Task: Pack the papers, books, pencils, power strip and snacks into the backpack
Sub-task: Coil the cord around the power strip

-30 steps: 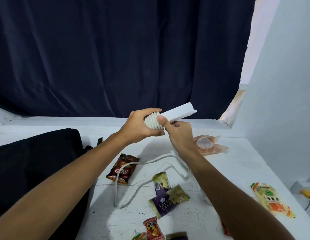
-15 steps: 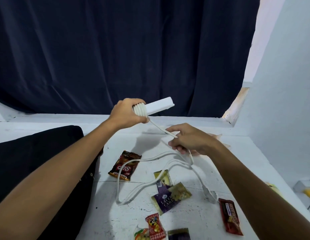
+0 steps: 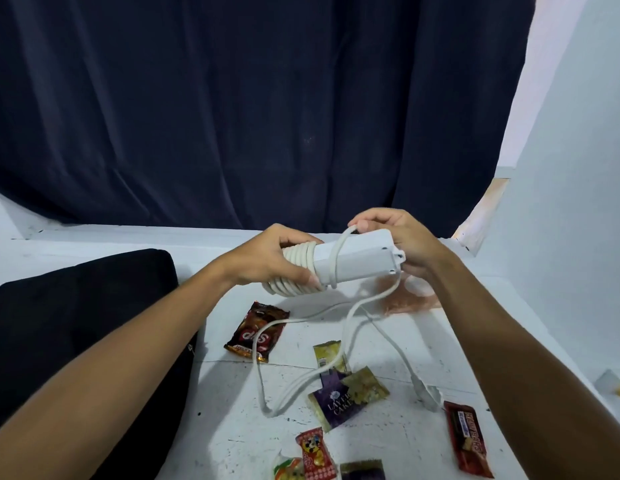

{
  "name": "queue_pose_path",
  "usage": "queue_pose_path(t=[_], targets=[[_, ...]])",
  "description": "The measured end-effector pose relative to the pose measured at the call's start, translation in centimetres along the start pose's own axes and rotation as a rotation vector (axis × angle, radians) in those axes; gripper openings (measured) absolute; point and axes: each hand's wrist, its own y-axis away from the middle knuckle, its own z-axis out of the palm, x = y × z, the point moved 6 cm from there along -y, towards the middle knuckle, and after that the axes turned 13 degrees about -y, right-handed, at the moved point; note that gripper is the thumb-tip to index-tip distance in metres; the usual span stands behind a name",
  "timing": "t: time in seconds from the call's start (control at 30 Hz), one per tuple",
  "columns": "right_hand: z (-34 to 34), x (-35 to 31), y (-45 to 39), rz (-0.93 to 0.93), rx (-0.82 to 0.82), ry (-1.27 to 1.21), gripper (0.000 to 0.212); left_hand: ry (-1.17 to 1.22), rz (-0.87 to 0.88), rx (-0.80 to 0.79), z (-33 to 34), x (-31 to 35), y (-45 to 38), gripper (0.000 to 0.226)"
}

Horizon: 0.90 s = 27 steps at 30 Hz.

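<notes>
I hold a white power strip [image 3: 357, 261] in the air over the table. My left hand [image 3: 270, 258] grips its left end, where several turns of its white cord [image 3: 298, 268] are wound. My right hand [image 3: 402, 240] is curled round the right end and pinches the cord, which loops over the strip. The loose cord hangs to the table and ends in a plug [image 3: 426, 394]. The black backpack [image 3: 76, 327] lies at the left. Snack packets lie below: a brown one [image 3: 256, 332], a purple cake pack [image 3: 346, 398], a chocolate bar [image 3: 469, 443].
A white table [image 3: 388, 344] carries more small snacks at the front edge [image 3: 313, 452] and a clear pinkish wrapper [image 3: 410, 299] under my right hand. A dark curtain hangs behind. A white wall stands at the right.
My right hand rose from the loose cord below up to the strip's right end, laying another loop over it. The strip has turned and moved right and lower.
</notes>
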Motion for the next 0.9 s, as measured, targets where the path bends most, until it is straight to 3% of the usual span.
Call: queue_pose_path(t=[0.1,0.27,0.4,0.43,0.5,0.57,0.67,0.8,0.9], targets=[[0.4,2.0,0.3,0.053,0.116,-0.181,0.047,0.261,-0.017,0.041,0.6,0.2,-0.2,0.053],[1.9,5.1,0.0,0.149,0.037,-0.153,0.03,0.454,-0.159,0.144,0.4,0.2,-0.7,0.055],[3.3,5.5,0.9,0.25,-0.166,-0.422,0.011,0.479,-0.181,0.165,-0.1,-0.2,-0.6,0.065],[3.4,5.4,1.0,0.269,-0.177,-0.463,0.018,0.458,-0.181,0.149,-0.1,-0.2,-0.6,0.063],[3.6,5.3,1.0,0.268,-0.106,-0.372,0.033,0.431,-0.196,0.136,0.0,-0.2,-0.7,0.066],[3.5,5.2,0.9,0.215,-0.012,-0.219,0.031,0.374,-0.189,0.167,-0.2,0.0,-0.7,0.076],[3.9,5.0,1.2,0.172,0.005,-0.148,0.023,0.167,-0.135,0.22,-0.9,0.6,-0.6,0.086],[4.0,4.4,1.7,0.117,0.124,-0.088,0.035,0.171,-0.106,0.243,-0.8,1.1,-0.3,0.053],[3.9,3.7,1.9,0.001,0.241,-0.063,0.039,0.225,-0.12,0.314,-0.7,1.1,-0.3,0.054]])
